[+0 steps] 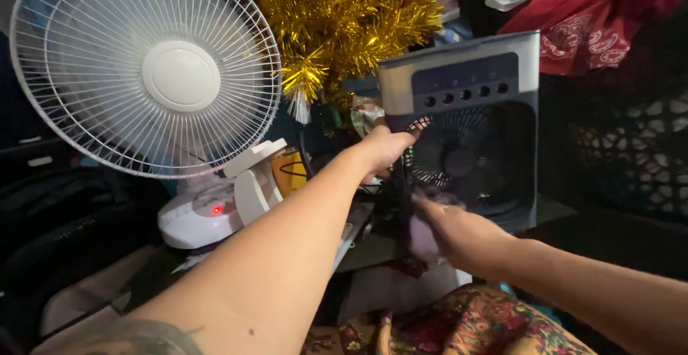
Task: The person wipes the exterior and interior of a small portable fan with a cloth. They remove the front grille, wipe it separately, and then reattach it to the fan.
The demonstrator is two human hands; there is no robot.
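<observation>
- Just one view here, a head-worn camera, so there's no second view to share anything with.
- It looks forward and slightly down along both outstretched arms.
- It sits pretty close: the forearms fill the near bottom, with the hands mid-frame.
- Far left is a white pedestal fan [147,75], far right of centre a small dark box fan [466,122], and gold tinsel [337,18] sits top middle.
</observation>
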